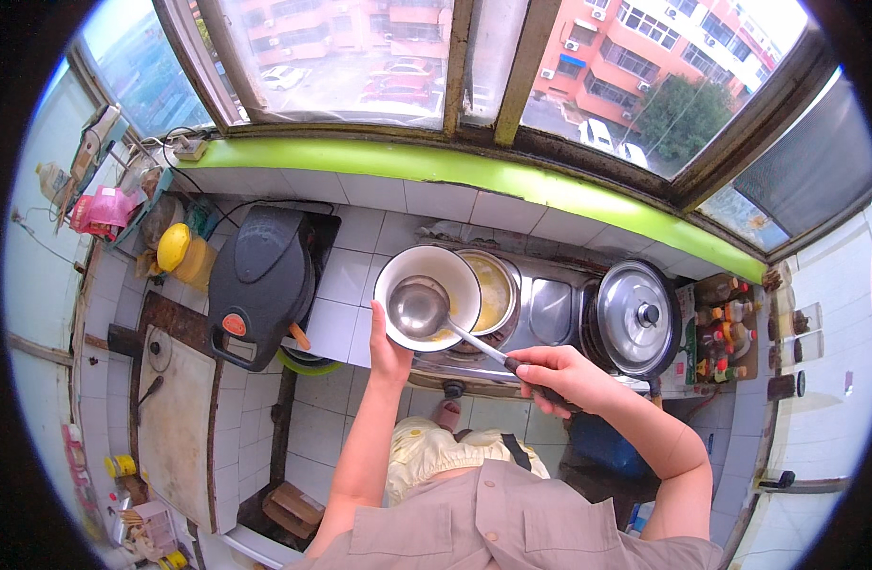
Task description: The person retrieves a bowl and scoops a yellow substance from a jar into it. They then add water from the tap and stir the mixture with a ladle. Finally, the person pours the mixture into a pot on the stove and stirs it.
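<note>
My left hand [390, 349] grips the near left rim of a white enamel bowl [464, 285] with a dark edge. My right hand [557, 377] is closed around the dark handle of a metal ladle [417, 308]. The ladle's round head is inside the bowl, with a little yellowish food near it. Behind and to the right of the bowl, partly covered by it, a metal pot [511, 285] holds yellow liquid on the left side of a steel gas stove [550, 342]. Whether the bowl touches the pot I cannot tell.
A lidded pan [639, 313] sits on the stove's right side, beside a cardboard box [721, 288] of condiment bottles. At left are a black electric griddle [261, 285] and a yellow-lidded container [174, 246]. White tiles [347, 274] lie between griddle and stove; windows rise behind.
</note>
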A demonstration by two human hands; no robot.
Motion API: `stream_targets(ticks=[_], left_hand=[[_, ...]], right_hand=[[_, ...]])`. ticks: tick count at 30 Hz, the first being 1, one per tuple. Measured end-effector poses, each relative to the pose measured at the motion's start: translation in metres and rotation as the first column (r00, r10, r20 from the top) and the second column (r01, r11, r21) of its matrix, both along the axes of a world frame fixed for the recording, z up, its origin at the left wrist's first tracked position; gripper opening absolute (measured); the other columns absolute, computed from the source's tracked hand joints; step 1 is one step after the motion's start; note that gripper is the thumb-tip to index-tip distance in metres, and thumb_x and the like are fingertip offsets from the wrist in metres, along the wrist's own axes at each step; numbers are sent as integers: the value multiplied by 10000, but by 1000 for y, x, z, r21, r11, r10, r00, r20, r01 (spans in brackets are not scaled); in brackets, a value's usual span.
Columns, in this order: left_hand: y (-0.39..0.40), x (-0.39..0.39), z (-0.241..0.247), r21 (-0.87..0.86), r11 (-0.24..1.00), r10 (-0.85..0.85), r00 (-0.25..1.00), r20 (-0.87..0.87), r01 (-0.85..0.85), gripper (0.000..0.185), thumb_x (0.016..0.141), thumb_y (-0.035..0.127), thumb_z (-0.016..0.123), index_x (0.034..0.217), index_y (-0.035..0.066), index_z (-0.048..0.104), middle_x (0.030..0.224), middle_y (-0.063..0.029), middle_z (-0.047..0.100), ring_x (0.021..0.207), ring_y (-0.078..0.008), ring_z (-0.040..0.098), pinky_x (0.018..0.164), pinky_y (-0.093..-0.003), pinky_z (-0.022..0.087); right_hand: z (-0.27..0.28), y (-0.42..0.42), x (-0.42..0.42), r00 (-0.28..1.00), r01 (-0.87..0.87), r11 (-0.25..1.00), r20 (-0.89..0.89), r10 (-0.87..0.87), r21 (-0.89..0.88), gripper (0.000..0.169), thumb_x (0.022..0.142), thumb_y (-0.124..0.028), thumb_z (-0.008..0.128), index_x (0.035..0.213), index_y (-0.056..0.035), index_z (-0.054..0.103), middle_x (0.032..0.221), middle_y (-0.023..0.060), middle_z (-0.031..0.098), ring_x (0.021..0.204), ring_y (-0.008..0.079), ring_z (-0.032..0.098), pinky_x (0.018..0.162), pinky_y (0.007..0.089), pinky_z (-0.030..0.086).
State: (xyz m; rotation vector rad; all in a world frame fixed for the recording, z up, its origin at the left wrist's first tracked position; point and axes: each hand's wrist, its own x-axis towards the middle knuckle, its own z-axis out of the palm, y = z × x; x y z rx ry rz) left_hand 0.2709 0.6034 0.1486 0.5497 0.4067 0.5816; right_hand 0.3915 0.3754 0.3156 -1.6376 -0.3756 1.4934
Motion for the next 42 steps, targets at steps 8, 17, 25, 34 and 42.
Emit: stream_targets(ticks=[8,17,25,34,42], left_hand=[[3,-6,-6,127,992,8,994,-113,6,686,958,576,441,1398,51,401,1332,-95,516,1238,-226,489,1052,-394,377],[9,-4,-19,166,986,48,993,-108,-30,602,972,478,502,1353,21,410,1304,-107,510,1206,-199,491,1031,-360,380],[11,4,-5,226,972,85,989,-120,-57,575,973,457,513,1339,23,419,1300,-109,509,1204,-200,489,1039,-346,365],[20,15,-1,237,971,69,975,-210,-17,585,967,471,517,1330,18,446,1273,-99,537,1199,-186,499,1032,-336,377],[23,21,24,-22,984,-176,970,-169,175,643,973,523,443,1394,37,427,1391,-117,500,1283,-251,478,1078,-404,368]], right_hand=[[10,-3,0,1000,-26,999,16,26,-24,442,983,-201,520,1379,-14,466,826,17,580,554,59,543,409,208,420],[11,-8,4,996,-61,998,60,63,-31,455,980,-203,529,1386,-10,459,822,19,591,548,61,550,412,207,419],[3,-14,14,986,-54,997,156,62,-56,446,963,-201,555,1371,-32,490,808,18,601,545,60,556,417,213,421],[-11,-17,17,604,-199,977,795,63,74,466,907,-194,626,1344,-70,525,815,114,601,638,218,600,614,347,496],[-13,-21,10,495,-146,976,866,-67,159,450,884,-152,651,1318,-90,550,828,135,589,711,258,593,668,341,488]])
